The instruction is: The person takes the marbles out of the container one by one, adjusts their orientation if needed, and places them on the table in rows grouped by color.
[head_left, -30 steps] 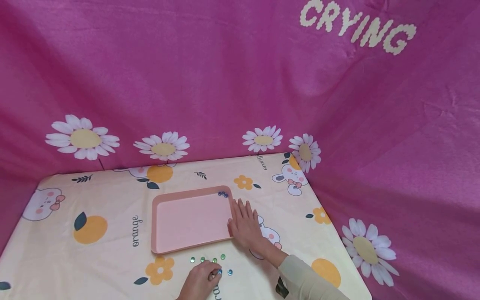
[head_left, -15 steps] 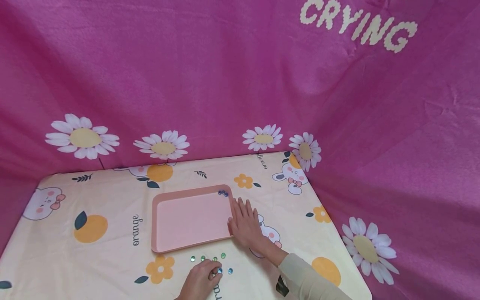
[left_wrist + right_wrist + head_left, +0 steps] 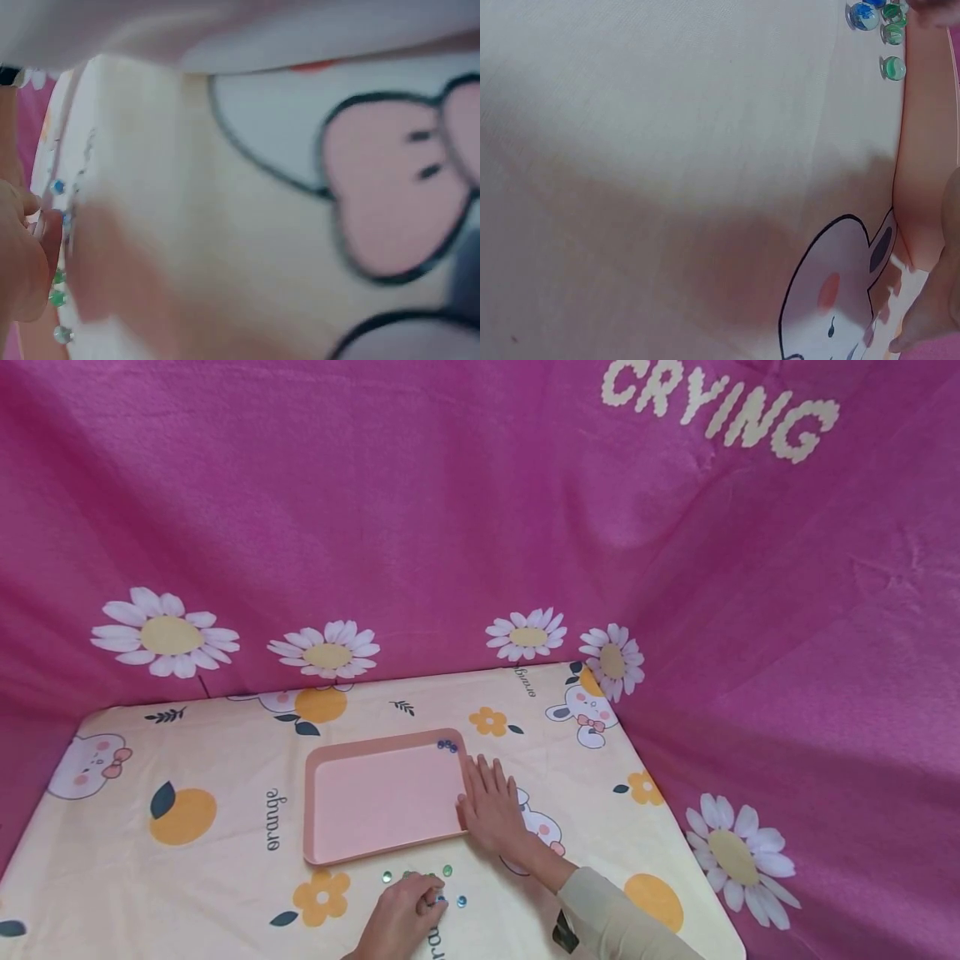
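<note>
My left hand [image 3: 401, 914] is low over the cloth in front of the tray, thumb and forefinger pinching a blue glass marble [image 3: 441, 900] that their tips partly cover. In the left wrist view the same marble peeks out beside a fingertip [image 3: 51, 234]. Just to its right lies a second blue marble [image 3: 462, 902]. Green marbles, one of them a clear green marble [image 3: 447, 870], line up between this hand and the tray, some partly hidden by the fingers. My right hand [image 3: 495, 814] rests with straight fingers along the right wall of the pink tray [image 3: 311, 810].
Three dark blue marbles [image 3: 447, 745] sit in the tray's far right corner. A patterned cloth [image 3: 232, 893] covers the table. Pink curtain-like fabric [image 3: 420, 527] hangs behind and at the right side.
The left hand's thumb and forefinger have closed further over the blue marble, which shows less than before. The right hand and the tray stay where they were.
</note>
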The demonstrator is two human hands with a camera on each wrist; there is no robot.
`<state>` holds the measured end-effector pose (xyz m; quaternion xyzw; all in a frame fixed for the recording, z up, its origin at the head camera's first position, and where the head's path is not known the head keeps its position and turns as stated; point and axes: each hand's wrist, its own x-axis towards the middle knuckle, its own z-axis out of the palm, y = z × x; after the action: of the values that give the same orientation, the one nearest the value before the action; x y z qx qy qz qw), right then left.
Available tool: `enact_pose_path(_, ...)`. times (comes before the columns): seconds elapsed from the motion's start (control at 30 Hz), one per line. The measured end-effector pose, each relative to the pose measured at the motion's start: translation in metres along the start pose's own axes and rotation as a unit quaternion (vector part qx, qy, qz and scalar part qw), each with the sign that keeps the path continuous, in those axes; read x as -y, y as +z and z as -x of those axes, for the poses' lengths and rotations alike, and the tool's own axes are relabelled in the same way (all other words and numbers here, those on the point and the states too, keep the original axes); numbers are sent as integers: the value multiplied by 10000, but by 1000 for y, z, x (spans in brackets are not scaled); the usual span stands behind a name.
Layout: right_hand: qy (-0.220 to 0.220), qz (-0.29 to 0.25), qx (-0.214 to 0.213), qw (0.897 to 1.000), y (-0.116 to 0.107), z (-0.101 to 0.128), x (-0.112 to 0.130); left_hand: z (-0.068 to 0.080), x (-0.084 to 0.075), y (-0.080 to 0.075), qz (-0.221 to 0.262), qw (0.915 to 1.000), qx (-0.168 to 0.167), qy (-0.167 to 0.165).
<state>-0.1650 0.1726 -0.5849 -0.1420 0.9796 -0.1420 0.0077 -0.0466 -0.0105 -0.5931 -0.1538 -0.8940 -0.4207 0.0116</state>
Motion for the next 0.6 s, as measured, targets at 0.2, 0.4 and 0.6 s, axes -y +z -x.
enact_pose_path(0.2,38,53,20,10000,0,0,1,-29,-4,-15,446,9984,-349,20)
enact_pose_path(0.4,-16,38,32,10000,-1,-1,0,-69,-8,-33,767,9954,-562,119)
enact_pose_path(0.6,10,134,123,9998,0,-2,-1,-108,-4,-37,777,9947,-646,-205)
